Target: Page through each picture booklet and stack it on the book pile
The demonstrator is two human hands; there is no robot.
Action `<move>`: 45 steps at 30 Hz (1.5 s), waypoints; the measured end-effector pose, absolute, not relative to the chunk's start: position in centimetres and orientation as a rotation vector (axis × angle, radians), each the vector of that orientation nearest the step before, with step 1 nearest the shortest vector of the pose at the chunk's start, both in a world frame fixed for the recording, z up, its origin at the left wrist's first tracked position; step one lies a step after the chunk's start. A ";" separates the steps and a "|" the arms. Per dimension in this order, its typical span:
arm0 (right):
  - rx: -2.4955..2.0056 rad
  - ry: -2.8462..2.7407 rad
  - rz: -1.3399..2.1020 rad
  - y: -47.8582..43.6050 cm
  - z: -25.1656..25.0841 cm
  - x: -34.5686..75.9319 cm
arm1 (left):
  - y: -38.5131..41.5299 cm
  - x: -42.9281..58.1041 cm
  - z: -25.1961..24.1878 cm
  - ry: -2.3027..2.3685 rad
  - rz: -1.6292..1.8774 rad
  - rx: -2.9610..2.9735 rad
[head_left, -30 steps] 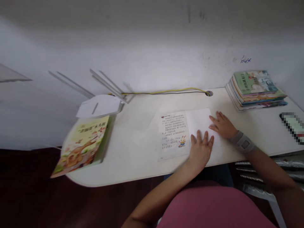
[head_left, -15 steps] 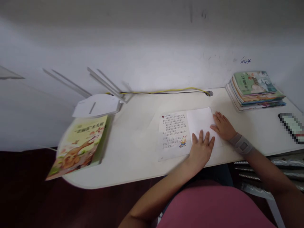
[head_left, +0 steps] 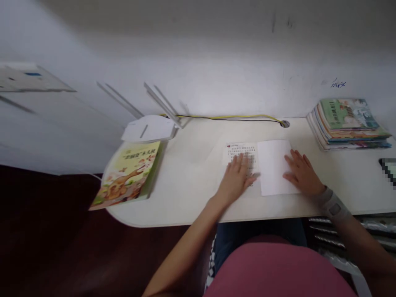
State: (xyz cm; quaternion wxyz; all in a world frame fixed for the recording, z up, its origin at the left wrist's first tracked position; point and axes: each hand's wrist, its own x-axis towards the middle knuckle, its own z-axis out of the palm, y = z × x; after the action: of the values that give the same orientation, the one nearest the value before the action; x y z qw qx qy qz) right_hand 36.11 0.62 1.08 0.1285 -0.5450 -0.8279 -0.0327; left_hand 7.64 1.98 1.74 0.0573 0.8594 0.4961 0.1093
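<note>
An open book (head_left: 274, 165) lies on the white table in front of me, with a printed page on its left side and a blank white one on its right. My left hand (head_left: 236, 177) rests on the printed page, fingers stretched out and slightly blurred; it covers much of the text. My right hand (head_left: 301, 171) lies with spread fingers over the right edge of the blank page. A grey band sits on my right wrist. Neither hand grips anything.
A stack of picture books (head_left: 349, 119) stands at the back right. Books with a yellow-green cover (head_left: 126, 173) overhang the left table edge (head_left: 139, 226), in front of a white router (head_left: 148, 128). Cables (head_left: 229, 119) run along the wall to a hole. A pixelated phone-like object (head_left: 388, 171) lies far right.
My left hand has moved left from the blank page onto the printed page. My right hand stays by the right page edge. The camera view has shifted left.
</note>
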 end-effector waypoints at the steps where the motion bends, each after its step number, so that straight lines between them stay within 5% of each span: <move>1: -1.539 -2.448 -0.085 -0.2 1.4 35.3 | 2.3 6.3 1.3 1.594 0.358 2.551; 14: -1.643 -2.460 -0.013 -3.8 0.8 26.2 | -1.1 1.9 -0.1 1.755 0.428 2.400; 37: -1.838 -2.441 0.122 -3.3 0.6 26.3 | -0.2 2.2 -1.2 1.793 0.379 2.363; 45: -1.840 -2.434 0.111 -3.3 0.7 26.4 | -1.0 3.2 0.2 1.849 0.605 2.356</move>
State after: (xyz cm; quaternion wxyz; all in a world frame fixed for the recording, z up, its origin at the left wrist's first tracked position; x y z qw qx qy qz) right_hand 26.39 -3.28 0.65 0.0442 -0.6020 -0.7964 0.0363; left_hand 3.19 -0.97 0.18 0.0431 0.7704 0.6046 0.1977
